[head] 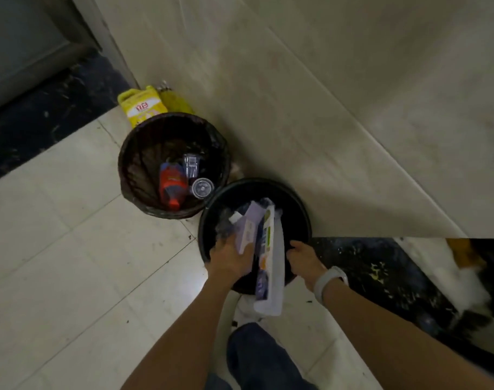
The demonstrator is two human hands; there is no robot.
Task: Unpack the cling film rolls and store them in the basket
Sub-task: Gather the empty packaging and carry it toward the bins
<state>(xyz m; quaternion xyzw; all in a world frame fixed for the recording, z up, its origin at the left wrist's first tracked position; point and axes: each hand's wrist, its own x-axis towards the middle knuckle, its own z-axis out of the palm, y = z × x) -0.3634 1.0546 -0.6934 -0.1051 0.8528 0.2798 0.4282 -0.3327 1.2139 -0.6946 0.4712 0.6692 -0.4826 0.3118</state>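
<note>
A round black bin [296, 204] stands on the tiled floor by the wall. Over its near rim my left hand [230, 256] grips a flat purple cling film box [248, 226] that tilts into the bin. Beside it a longer white and purple cling film box [271, 266] leans on the near rim, one end inside and the other sticking out toward me. My right hand [303, 256], with a white watch on the wrist, is at the bin's right rim, fingers curled, close to the long box; whether it touches the box is unclear.
A second bin [127, 164] lined with a dark bag stands to the left, holding a red bottle [171, 184] and clear plastic cups [202, 188]. A yellow jug [141, 106] sits behind it against the wall. My knee [257, 358] is below. Dark floor strip to the right.
</note>
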